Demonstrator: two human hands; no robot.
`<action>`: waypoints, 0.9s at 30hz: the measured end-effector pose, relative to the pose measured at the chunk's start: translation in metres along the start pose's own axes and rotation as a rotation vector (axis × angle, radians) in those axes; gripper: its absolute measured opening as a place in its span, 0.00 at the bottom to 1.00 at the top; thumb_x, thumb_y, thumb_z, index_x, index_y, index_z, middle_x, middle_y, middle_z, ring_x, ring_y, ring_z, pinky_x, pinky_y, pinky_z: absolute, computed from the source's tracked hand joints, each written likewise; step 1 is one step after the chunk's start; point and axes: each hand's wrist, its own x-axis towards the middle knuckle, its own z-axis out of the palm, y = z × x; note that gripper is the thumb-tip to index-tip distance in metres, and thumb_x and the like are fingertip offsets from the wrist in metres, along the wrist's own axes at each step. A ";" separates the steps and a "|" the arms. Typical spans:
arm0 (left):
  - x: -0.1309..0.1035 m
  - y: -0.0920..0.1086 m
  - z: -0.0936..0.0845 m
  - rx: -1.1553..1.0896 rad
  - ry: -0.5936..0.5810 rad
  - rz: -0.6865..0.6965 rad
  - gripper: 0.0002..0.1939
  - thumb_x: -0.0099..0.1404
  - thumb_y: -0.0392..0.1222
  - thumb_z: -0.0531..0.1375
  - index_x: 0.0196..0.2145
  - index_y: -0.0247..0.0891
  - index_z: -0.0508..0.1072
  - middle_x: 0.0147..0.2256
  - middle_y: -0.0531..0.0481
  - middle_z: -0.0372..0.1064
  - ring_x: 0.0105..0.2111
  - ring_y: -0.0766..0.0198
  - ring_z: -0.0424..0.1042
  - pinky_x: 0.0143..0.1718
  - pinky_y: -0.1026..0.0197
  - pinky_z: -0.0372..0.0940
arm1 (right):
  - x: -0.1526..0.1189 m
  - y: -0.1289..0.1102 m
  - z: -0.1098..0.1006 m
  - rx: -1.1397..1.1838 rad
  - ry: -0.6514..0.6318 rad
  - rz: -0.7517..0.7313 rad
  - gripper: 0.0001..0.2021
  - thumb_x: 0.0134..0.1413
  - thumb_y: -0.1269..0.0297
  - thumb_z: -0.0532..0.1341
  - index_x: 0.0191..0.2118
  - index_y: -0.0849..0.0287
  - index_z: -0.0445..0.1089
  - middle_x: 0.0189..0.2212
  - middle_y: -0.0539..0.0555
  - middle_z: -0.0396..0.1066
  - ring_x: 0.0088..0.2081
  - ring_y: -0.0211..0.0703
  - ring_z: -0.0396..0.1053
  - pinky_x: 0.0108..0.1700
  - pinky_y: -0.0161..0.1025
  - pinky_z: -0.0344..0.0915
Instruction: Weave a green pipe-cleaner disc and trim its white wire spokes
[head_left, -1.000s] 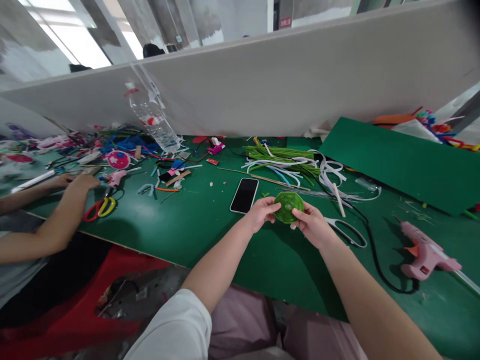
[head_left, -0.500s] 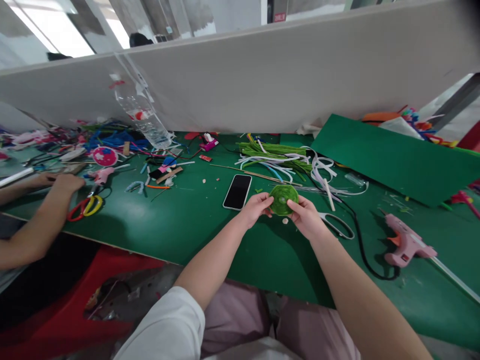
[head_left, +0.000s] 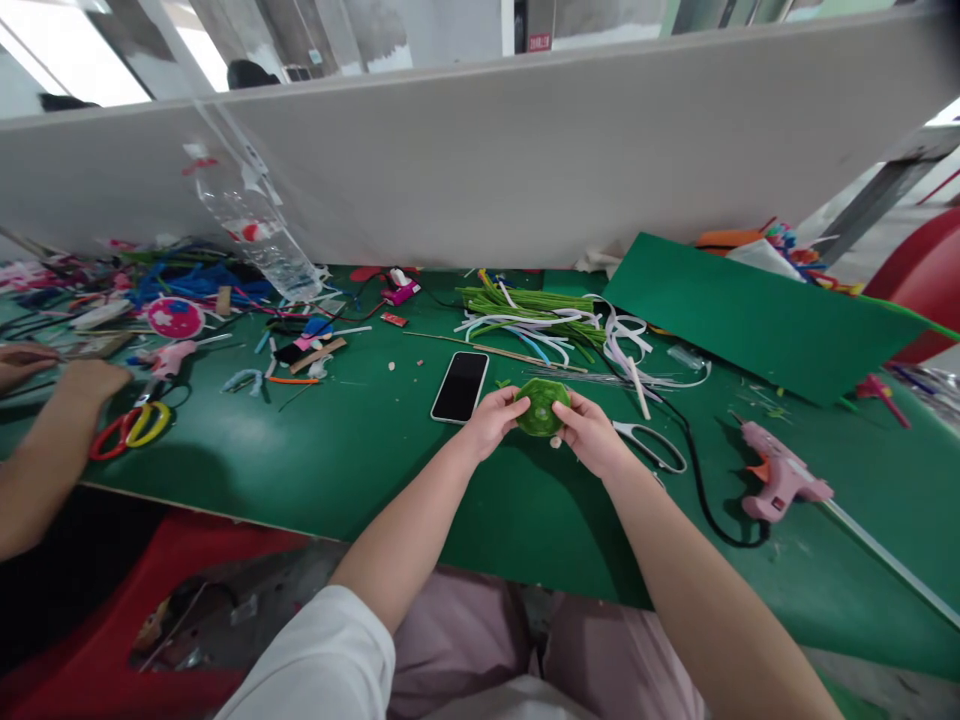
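Observation:
A round green fuzzy disc, seemingly coiled pipe cleaner [head_left: 543,408], is held up just above the table between both hands. My left hand [head_left: 496,420] pinches its left edge with thumb and fingers. On the opposite edge, my right hand [head_left: 592,430] grips it the same way, thumb on the face. A small pale spot shows at the disc's centre. Close by on the left lies a phone [head_left: 460,386] with a dark screen. White-handled scissors [head_left: 660,446] rest to the right of my right hand, their blades partly hidden.
Behind the hands lies a bundle of green pipe cleaners [head_left: 525,312]. A pink glue gun [head_left: 784,470] with its cord is at right, below a green board [head_left: 757,310]. At left are a plastic bottle [head_left: 255,235], red-and-yellow scissors [head_left: 131,430] and a co-worker's arm [head_left: 60,430].
The view has shifted slightly, so the table's contents appear further left. Both hands still hold the green disc, its tilt barely altered. The co-worker's arm has moved toward the left edge.

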 end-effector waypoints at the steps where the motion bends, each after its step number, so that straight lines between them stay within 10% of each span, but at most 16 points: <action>1: -0.001 0.000 -0.001 0.004 -0.012 -0.007 0.13 0.50 0.43 0.64 0.29 0.32 0.68 0.27 0.52 0.67 0.27 0.68 0.68 0.32 0.63 0.62 | 0.000 0.000 0.000 -0.014 0.003 0.005 0.12 0.41 0.62 0.66 0.34 0.59 0.69 0.28 0.50 0.71 0.27 0.36 0.69 0.25 0.31 0.66; 27: -0.005 0.005 0.002 0.070 -0.037 -0.042 0.11 0.49 0.42 0.65 0.28 0.32 0.72 0.26 0.51 0.70 0.27 0.67 0.70 0.32 0.64 0.63 | -0.002 -0.013 -0.004 0.004 0.046 0.118 0.11 0.39 0.62 0.67 0.30 0.61 0.71 0.23 0.50 0.71 0.23 0.35 0.68 0.24 0.32 0.66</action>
